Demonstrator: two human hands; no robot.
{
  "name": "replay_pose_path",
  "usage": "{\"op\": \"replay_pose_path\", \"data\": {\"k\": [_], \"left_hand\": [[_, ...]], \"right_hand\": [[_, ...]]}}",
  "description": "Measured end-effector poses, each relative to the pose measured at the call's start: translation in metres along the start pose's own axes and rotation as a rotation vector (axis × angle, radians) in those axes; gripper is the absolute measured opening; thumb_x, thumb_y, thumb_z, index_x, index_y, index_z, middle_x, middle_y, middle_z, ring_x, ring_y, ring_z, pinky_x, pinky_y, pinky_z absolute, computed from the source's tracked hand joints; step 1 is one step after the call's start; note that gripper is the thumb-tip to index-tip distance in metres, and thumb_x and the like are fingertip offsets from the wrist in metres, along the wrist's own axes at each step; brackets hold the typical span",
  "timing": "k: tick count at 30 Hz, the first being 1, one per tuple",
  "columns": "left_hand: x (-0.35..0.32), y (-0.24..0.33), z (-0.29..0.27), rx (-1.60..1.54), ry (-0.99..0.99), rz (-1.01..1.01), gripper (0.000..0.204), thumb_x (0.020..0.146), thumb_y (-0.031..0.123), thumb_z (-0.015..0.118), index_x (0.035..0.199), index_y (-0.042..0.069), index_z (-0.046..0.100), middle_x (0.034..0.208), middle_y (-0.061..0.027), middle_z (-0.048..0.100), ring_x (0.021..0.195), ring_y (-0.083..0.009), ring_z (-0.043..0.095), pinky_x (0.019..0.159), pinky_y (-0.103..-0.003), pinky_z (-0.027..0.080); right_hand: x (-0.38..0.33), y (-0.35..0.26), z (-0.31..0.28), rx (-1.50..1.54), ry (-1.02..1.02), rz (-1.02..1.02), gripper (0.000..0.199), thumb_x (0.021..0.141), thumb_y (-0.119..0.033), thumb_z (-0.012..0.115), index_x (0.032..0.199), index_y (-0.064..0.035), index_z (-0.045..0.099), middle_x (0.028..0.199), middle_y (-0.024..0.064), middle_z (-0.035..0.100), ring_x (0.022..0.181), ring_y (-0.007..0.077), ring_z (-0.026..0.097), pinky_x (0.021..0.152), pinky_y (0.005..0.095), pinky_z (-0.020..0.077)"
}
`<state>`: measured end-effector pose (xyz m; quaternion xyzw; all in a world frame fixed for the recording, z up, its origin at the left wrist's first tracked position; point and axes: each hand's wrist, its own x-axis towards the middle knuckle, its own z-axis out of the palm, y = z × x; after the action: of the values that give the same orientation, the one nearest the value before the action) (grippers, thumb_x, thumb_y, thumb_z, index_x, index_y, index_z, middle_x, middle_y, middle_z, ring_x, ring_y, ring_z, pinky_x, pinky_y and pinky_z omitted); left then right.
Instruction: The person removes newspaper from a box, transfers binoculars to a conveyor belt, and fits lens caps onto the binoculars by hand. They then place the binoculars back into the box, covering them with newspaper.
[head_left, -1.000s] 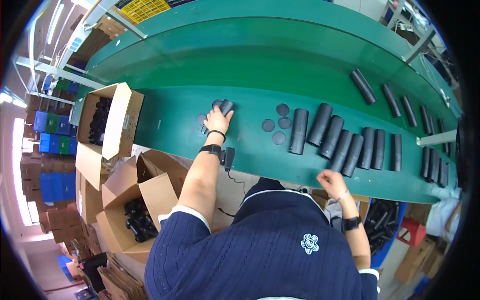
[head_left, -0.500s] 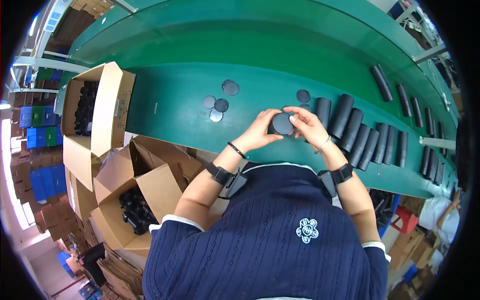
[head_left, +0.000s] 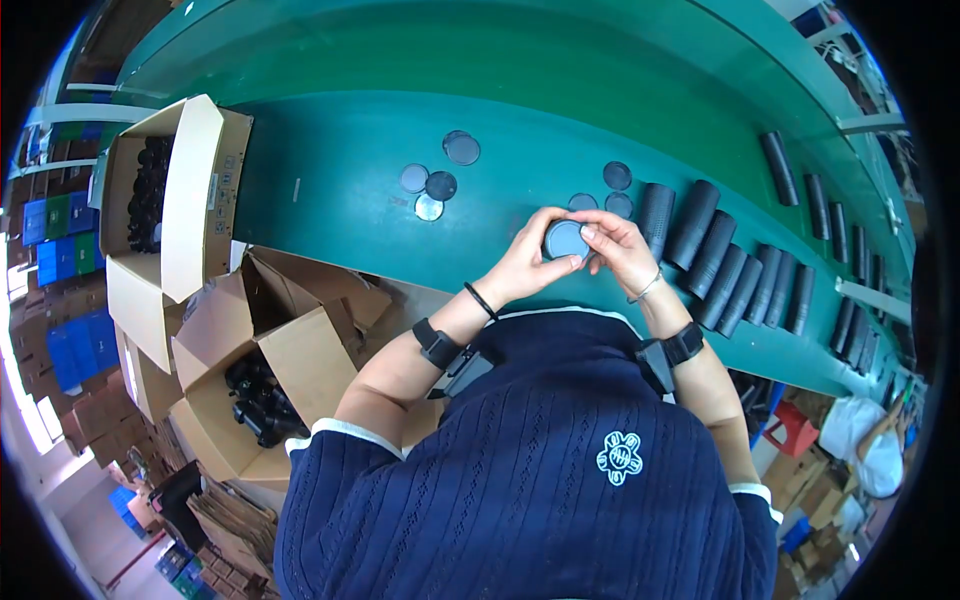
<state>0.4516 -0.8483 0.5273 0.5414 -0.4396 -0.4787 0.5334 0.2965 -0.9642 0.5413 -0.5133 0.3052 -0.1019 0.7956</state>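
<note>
A round, dark grey cap (head_left: 567,240), like a lens cap, faces up between my two hands above the near edge of the green bench. My left hand (head_left: 530,264) grips it from the left, its thumb along the lower rim. My right hand (head_left: 622,250) pinches the right side of the rim with thumb and fingers. Whether the cap sits on another part is hidden below it. Just beyond my hands lie loose black discs (head_left: 617,176). Close to my right hand, a row of black ribbed tubes (head_left: 693,225) begins.
More discs (head_left: 440,186) lie further left on the green bench (head_left: 340,150). An open carton (head_left: 197,200) of black parts stands at the left end, another carton (head_left: 310,360) below it. More black tubes (head_left: 780,168) stand along the right back.
The view has shifted slightly. Both hands stay around the cap, which now tilts a little differently, with the left thumb closer against its rim.
</note>
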Motion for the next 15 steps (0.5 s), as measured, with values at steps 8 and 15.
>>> {"op": "replay_pose_path", "data": {"k": [8, 15], "left_hand": [[0.017, 0.003, -0.026, -0.081, 0.012, 0.032, 0.061, 0.078, 0.013, 0.075, 0.126, 0.008, 0.037, 0.114, -0.0126, 0.054, 0.109, -0.0201, 0.054, 0.093, -0.036, 0.045], [0.021, 0.017, -0.018, -0.872, -0.111, -0.076, 0.052, 0.078, 0.009, 0.073, 0.12, 0.011, 0.043, 0.114, -0.0128, 0.055, 0.109, -0.0288, 0.057, 0.096, -0.045, 0.047]], "right_hand": [[0.027, -0.01, -0.005, 0.055, -0.035, 0.054, 0.029, 0.094, -0.024, 0.059, 0.116, -0.005, 0.061, 0.073, -0.002, 0.058, 0.069, 0.0075, 0.057, 0.06, 0.0214, 0.0458], [-0.008, 0.002, -0.027, -0.048, -0.3, 0.015, 0.072, 0.078, -0.011, 0.075, 0.138, -0.0016, 0.038, 0.124, 0.008, 0.053, 0.118, 0.0178, 0.049, 0.102, 0.0348, 0.0377]]}}
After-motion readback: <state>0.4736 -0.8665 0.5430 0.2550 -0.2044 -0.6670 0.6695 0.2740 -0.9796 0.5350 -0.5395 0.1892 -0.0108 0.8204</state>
